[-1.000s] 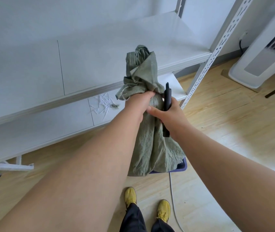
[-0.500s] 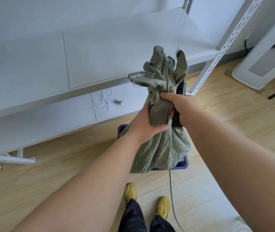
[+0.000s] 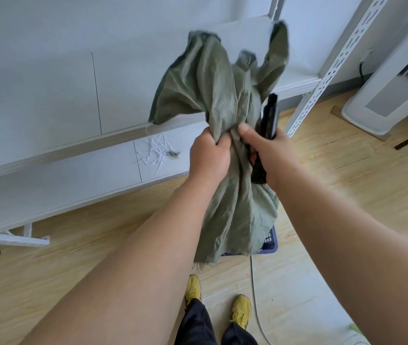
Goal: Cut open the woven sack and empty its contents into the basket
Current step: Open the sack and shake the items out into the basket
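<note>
A limp green woven sack (image 3: 223, 95) hangs in the air in front of me, bunched at its middle, its lower part draping down over a blue basket (image 3: 270, 245) on the floor. My left hand (image 3: 209, 155) grips the bunched middle from the left. My right hand (image 3: 270, 155) grips the sack from the right and also holds a black utility knife (image 3: 269, 115), whose handle sticks up past the thumb. The sack's upper flaps spread out above both hands. The basket's inside is hidden by the sack.
A white metal shelf unit (image 3: 73, 95) stands behind the sack, with cut white strings (image 3: 155, 150) on its lower shelf. A white appliance (image 3: 382, 100) stands on the wooden floor at right. A thin cable (image 3: 254, 295) runs beside my yellow shoes (image 3: 193, 287).
The sack's upper part has opened out and swung higher. Both hands have shifted their grip on the bunched middle and moved slightly right.
</note>
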A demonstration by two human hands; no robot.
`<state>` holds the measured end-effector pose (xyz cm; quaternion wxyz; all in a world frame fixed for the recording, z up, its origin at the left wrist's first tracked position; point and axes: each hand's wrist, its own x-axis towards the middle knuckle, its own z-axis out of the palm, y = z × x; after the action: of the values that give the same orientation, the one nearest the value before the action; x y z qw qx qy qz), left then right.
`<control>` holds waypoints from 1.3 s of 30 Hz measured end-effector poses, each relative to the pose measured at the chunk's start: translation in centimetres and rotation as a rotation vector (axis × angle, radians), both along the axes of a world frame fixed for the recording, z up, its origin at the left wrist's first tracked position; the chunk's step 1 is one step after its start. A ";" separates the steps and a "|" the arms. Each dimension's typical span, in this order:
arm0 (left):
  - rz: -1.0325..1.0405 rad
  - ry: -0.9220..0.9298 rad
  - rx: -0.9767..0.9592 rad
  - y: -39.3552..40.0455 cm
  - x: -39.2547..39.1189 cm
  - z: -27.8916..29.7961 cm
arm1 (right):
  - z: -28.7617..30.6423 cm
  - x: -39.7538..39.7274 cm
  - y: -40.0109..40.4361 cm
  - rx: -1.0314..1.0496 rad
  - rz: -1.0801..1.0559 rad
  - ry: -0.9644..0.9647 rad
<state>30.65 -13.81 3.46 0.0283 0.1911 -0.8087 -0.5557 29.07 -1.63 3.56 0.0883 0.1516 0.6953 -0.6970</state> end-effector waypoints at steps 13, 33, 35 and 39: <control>-0.180 -0.112 0.174 -0.8 -0.7 1.1 | -1.4 1.0 1.2 0.143 0.062 -0.127; -0.215 -0.108 0.113 -1.0 1.8 -3.0 | 4.0 -0.8 2.0 0.250 0.239 -0.043; -0.128 -0.113 0.175 -0.7 1.9 -3.2 | 3.8 -0.3 2.1 0.220 0.313 -0.028; 0.077 -0.144 0.224 -1.3 1.4 -3.1 | 2.7 -0.1 3.2 0.247 0.360 0.063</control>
<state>32.05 -15.10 0.35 -0.0301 0.2631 -0.7335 -0.6259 29.01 1.54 6.30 0.1703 0.0128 0.7937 -0.5839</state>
